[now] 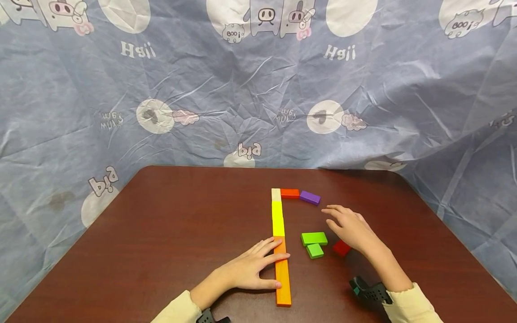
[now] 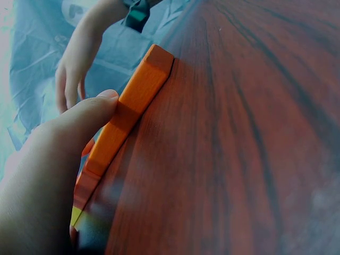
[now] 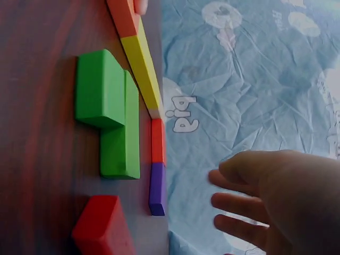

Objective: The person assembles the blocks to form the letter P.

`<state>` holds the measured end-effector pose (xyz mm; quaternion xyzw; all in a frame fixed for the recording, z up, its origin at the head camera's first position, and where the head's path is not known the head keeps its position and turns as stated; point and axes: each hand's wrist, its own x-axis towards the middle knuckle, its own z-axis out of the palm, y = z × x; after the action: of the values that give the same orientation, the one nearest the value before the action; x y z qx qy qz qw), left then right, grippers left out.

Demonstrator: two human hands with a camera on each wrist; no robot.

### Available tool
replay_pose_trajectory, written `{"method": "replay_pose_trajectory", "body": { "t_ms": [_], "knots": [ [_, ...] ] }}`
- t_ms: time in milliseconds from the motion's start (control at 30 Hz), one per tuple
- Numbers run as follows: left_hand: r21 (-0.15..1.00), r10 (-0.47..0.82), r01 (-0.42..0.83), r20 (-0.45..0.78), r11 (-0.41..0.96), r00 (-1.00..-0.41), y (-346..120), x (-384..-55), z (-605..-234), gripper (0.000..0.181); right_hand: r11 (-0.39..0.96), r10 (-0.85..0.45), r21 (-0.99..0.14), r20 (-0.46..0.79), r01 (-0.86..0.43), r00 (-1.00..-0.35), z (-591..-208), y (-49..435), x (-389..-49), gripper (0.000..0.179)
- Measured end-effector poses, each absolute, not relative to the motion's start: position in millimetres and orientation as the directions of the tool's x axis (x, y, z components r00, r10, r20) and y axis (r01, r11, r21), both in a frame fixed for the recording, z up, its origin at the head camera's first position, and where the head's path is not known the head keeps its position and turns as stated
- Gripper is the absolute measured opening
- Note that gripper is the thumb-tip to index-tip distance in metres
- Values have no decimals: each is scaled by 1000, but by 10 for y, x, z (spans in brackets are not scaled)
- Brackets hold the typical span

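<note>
My left hand (image 1: 252, 269) rests with spread fingers across the orange blocks (image 1: 283, 294) at the near end of a straight row. In the left wrist view its thumb (image 2: 106, 101) touches the side of an orange block. Farther up the row come a yellow block (image 1: 277, 220) and a pale block (image 1: 276, 194). A red block (image 1: 290, 193) turns off to the right there, followed by a slightly angled purple block (image 1: 310, 198). My right hand (image 1: 351, 226) hovers above the table, fingers extended and holding nothing, nearest the purple block and a darker red block (image 1: 341, 247).
Between the row and my right hand lie a long green block (image 1: 314, 238) and a smaller green block (image 1: 315, 251), side by side. The dark wooden table (image 1: 181, 215) ends at a hanging patterned blue cloth (image 1: 242, 80).
</note>
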<state>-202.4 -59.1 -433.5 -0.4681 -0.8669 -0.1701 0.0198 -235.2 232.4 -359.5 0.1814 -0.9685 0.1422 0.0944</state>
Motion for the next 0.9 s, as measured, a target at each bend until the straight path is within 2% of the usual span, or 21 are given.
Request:
{"method": "replay_pose_trajectory", "body": {
  "t_ms": [233, 433, 533, 733, 900],
  "knots": [
    [267, 808, 825, 204, 498, -553, -594, -2033, -4336, 64, 875, -419, -187, 171, -446, -892, -3666, 2268, -2126, 26],
    [278, 806, 821, 199, 499, -557, -585, -2034, -4342, 64, 862, -449, -219, 87, -457, -889, -3782, 2128, -2036, 31],
    [291, 805, 815, 190, 501, -562, -581, -2030, -4336, 63, 869, -438, -217, 84, -445, -895, -3826, 2101, -2047, 34],
    [299, 804, 809, 178, 506, -568, -586, -2030, -4342, 64, 900, -377, -168, 160, -401, -912, -3884, 2159, -2167, 35],
    [285, 806, 819, 196, 499, -559, -597, -2039, -4343, 64, 920, -310, -197, 166, -339, -936, -3911, 2197, -2302, 37]
  ]
}}
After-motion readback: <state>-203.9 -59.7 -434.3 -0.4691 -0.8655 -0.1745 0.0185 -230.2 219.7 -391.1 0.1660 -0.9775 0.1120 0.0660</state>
